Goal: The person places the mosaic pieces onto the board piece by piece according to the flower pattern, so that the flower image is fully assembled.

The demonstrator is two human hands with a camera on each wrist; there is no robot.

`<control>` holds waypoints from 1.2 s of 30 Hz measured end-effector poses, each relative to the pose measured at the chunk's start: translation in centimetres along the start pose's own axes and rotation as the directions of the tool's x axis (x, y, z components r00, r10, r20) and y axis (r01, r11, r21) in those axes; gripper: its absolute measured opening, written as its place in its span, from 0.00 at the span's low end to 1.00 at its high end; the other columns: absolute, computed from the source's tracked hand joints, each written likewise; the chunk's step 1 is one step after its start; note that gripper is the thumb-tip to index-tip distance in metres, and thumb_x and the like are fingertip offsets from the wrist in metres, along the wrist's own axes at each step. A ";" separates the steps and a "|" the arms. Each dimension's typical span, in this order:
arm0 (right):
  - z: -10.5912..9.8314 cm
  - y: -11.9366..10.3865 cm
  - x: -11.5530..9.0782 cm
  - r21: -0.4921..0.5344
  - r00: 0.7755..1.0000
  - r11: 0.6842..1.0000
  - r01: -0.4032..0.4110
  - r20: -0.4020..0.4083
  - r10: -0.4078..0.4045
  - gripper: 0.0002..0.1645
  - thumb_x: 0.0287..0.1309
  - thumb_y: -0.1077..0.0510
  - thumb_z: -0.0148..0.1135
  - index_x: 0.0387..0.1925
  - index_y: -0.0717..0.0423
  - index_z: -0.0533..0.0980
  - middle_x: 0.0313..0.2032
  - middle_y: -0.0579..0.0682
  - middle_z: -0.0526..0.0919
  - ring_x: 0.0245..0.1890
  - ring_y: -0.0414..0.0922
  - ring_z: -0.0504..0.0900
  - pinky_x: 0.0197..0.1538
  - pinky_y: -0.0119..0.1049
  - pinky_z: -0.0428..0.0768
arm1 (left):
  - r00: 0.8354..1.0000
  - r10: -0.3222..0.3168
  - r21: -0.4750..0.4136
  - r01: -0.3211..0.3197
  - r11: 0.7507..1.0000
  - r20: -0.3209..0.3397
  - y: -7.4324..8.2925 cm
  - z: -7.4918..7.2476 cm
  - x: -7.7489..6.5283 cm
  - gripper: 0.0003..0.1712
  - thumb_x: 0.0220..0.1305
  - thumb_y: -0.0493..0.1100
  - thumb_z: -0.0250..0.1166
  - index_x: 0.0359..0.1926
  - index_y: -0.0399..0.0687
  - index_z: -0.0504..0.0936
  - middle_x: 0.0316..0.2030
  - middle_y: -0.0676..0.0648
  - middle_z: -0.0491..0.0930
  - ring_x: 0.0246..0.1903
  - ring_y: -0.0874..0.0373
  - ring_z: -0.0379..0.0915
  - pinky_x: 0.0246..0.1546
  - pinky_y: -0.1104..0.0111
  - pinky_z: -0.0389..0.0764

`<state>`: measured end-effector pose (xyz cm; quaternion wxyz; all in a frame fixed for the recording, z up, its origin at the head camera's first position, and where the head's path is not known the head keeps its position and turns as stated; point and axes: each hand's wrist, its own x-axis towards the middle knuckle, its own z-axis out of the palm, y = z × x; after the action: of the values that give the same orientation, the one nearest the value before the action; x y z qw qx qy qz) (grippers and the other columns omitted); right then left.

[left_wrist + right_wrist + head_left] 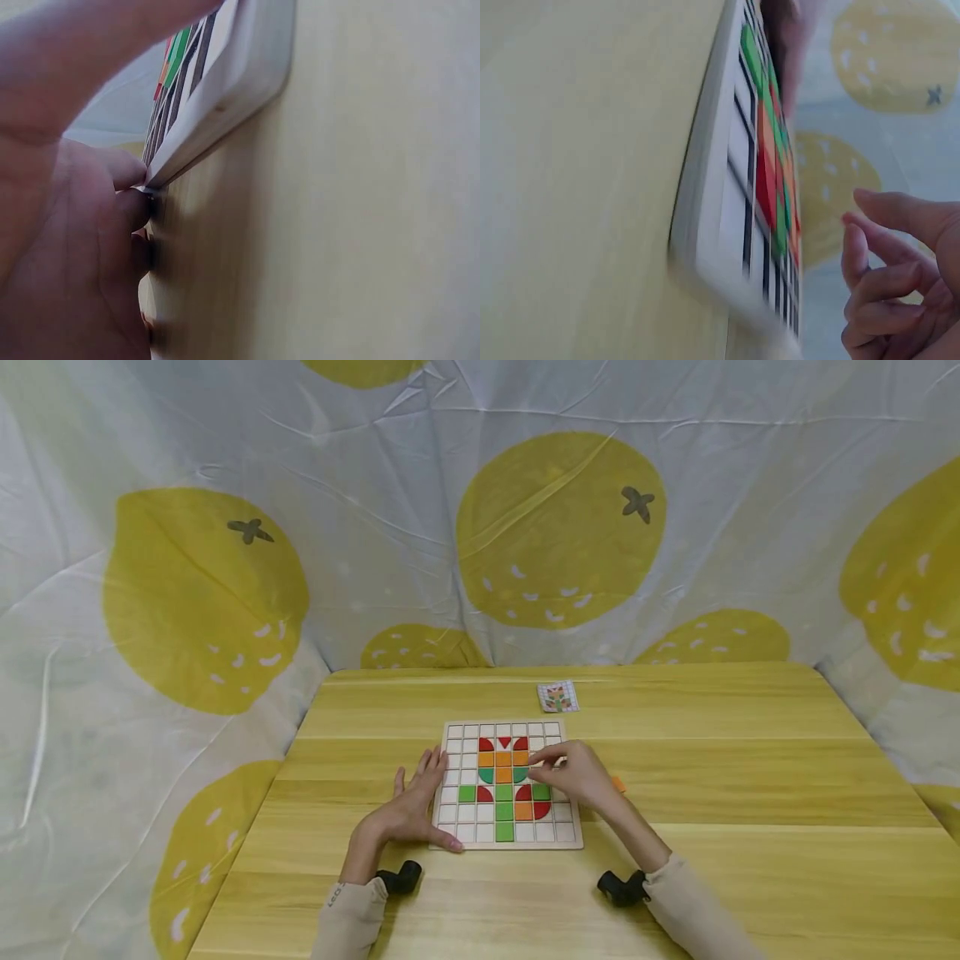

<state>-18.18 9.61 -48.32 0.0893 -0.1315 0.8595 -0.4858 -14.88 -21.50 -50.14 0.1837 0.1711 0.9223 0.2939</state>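
A wooden grid board (480,845) lies on the table, with red, orange, teal and green flat pieces set in its squares. Along the board's left edge, my left hand (408,810) rests with straight fingers, its thumb at the near edge. In the left wrist view, the fingertips touch the board's side. My right hand (577,772) hovers over the board's right part, its fingertips beside a teal quarter-circle piece (520,774). The right wrist view shows its fingers loosely bent above the board, thumb and index close together, with no piece visible between them.
A small pattern card (558,697) lies beyond the board's far edge. An orange piece (618,784) is partly hidden behind the right wrist. Dark wrist camera mounts (622,888) stick out below both wrists. A lemon-print cloth (375,527) hangs behind the wooden table (750,793).
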 end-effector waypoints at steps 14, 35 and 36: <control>-10.3 7.2 -3.1 0.041 0.986 0.999 0.001 0.169 -0.008 0.20 0.64 0.60 0.70 0.54 0.67 0.82 0.41 0.59 0.85 0.34 0.41 0.82 0.33 0.29 0.79 | 1.000 -0.007 -0.005 0.007 1.000 -0.002 0.3 -0.3 -0.3 0.85 0.42 0.62 0.85 0.83 0.38 0.35 0.83 0.39 0.25 0.82 0.39 0.16 0.74 0.33 0.17; -11.1 8.5 -3.5 0.072 0.936 0.995 0.071 0.339 -0.091 0.24 0.52 0.64 0.79 0.48 0.71 0.79 0.36 0.61 0.82 0.32 0.41 0.81 0.34 0.29 0.82 | 1.000 0.003 -0.004 -0.003 1.000 0.005 0.0 -0.1 -0.1 0.85 0.42 0.62 0.85 0.83 0.38 0.34 0.83 0.39 0.24 0.82 0.40 0.16 0.74 0.32 0.17; -11.2 8.5 -3.6 0.068 0.934 0.996 0.062 0.347 -0.082 0.24 0.51 0.64 0.79 0.47 0.71 0.78 0.34 0.60 0.82 0.30 0.41 0.80 0.33 0.29 0.81 | 1.000 0.004 -0.001 -0.004 1.000 0.007 0.0 -0.1 -0.1 0.85 0.42 0.63 0.85 0.83 0.38 0.34 0.83 0.39 0.24 0.82 0.40 0.16 0.74 0.32 0.17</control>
<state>-19.05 24.00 -49.79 0.2264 -0.2445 0.8105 -0.4817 -14.84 -21.57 -50.05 0.1863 0.1735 0.9212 0.2943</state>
